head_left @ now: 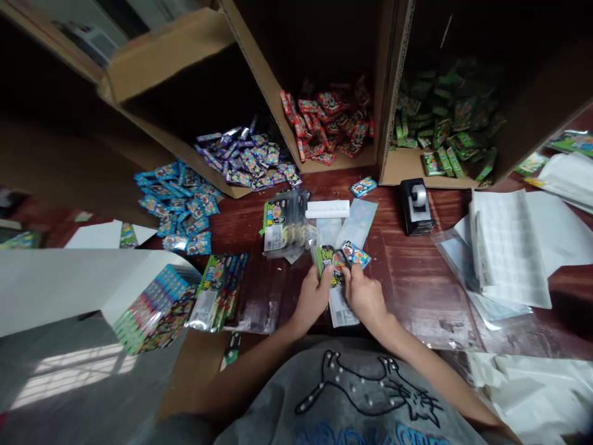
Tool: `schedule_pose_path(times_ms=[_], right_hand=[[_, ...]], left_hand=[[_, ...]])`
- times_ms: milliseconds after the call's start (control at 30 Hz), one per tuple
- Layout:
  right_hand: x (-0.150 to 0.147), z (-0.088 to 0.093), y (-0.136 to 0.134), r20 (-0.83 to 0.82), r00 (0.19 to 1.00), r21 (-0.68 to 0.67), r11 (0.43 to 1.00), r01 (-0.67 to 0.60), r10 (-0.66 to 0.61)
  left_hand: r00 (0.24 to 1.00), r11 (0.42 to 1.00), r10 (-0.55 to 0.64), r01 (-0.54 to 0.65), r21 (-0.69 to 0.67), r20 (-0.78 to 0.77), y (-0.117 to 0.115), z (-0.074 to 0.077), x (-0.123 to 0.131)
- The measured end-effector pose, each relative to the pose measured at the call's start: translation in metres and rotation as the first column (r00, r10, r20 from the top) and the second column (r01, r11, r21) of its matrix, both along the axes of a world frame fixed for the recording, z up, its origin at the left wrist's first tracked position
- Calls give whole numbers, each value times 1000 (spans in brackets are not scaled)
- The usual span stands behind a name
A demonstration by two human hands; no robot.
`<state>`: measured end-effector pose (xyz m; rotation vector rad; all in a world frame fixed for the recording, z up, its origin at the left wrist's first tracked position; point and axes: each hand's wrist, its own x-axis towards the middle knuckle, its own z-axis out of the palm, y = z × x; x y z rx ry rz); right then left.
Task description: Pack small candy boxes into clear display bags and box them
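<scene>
Both my hands meet over the middle of the dark red table [407,259]. My left hand [312,296] and my right hand [365,296] are closed round a small bunch of candy packets [340,258], green and blue ones, fanned upward. Under my hands lies a clear plastic bag [341,314]. Just beyond sits a filled clear bag of packets [283,227] and a white strip [327,209].
Cardboard boxes on their sides hold purple packets [245,159], red packets [327,123] and green packets [440,130]. Blue packets [178,201] lie loose at left. A black tape dispenser [416,207], white sheets [507,247] at right, and bagged packs [217,290] in a white box at left.
</scene>
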<state>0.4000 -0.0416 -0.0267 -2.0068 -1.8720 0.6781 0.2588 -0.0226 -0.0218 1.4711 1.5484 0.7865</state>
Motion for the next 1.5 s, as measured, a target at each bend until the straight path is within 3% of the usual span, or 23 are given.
schedule_pose_path(times_ms=[67, 133, 200, 267, 333, 367, 433, 467, 567, 633, 700, 767, 867, 933, 1000, 1033, 1100, 1167, 1267, 1333, 1400, 1500], right_hand=[[-1, -9, -2, -24, 999, -14, 1000, -27, 27], [9, -7, 1, -51, 997, -24, 998, -52, 51], [28, 4, 14, -91, 994, 14, 998, -61, 62], [54, 23, 37, -92, 995, 114, 993, -33, 44], [82, 41, 65, 2, 999, 206, 978, -39, 40], [95, 47, 79, 69, 992, 208, 971, -118, 106], [113, 51, 99, 149, 928, 98, 929, -357, 340], [117, 49, 105, 141, 874, 30, 881, -473, 465], [113, 38, 109, 34, 738, -88, 738, -669, 674], [104, 30, 106, 15, 719, -124, 715, -688, 695], [97, 27, 104, 23, 723, -140, 719, -681, 690], [96, 27, 101, 41, 729, -126, 727, -675, 683], [105, 30, 91, 145, 804, -107, 817, -567, 577], [112, 30, 80, 218, 874, -93, 901, -424, 434], [116, 28, 68, 217, 916, -78, 942, -328, 337], [115, 25, 62, 193, 928, -77, 947, -311, 320], [112, 19, 51, 126, 940, -77, 948, -309, 317], [113, 16, 39, 74, 950, -59, 952, -299, 303], [133, 25, 14, 52, 976, 12, 977, -211, 210], [158, 39, -4, 57, 995, 58, 995, -82, 79], [181, 55, -19, 66, 997, 81, 996, 34, -40], [207, 75, -21, 46, 996, 123, 990, 73, -79]], left_hand=[[999, 1000, -10, 11, 26, -42, 8, -2, -22], [991, 985, -3, 26, 169, -134, 36, 4, -49], [957, 925, 18, 93, 368, -289, 87, 20, -74], [831, 835, -37, 331, 440, -555, 153, 41, -90], [639, 773, -78, 524, 359, -765, 221, 60, -93], [564, 756, -94, 576, 310, -820, 253, 66, -91], [404, 677, -220, 718, 159, -888, 306, 72, -85], [328, 624, -300, 777, 76, -896, 327, 71, -83], [149, 525, -408, 846, -98, -901, 367, 58, -80], [77, 486, -396, 863, -138, -915, 378, 48, -82], [56, 459, -380, 878, -136, -923, 380, 40, -83], [77, 471, -389, 873, -127, -918, 375, 40, -83], [172, 579, -305, 814, -39, -937, 357, 55, -79], [292, 647, -163, 752, 121, -942, 337, 70, -70], [469, 676, -98, 679, 287, -878, 309, 79, -50], [561, 678, -132, 653, 339, -817, 291, 81, -36], [693, 659, -346, 659, 362, -633, 250, 78, 0], [684, 607, -575, 725, 327, -449, 207, 67, 41], [641, 581, -707, 767, 271, -299, 155, 43, 91], [604, 562, -735, 797, 220, -309, 133, 27, 110], [527, 509, -752, 846, 161, -396, 123, 14, 117], [377, 399, -731, 912, 91, -569, 122, 2, 115]])
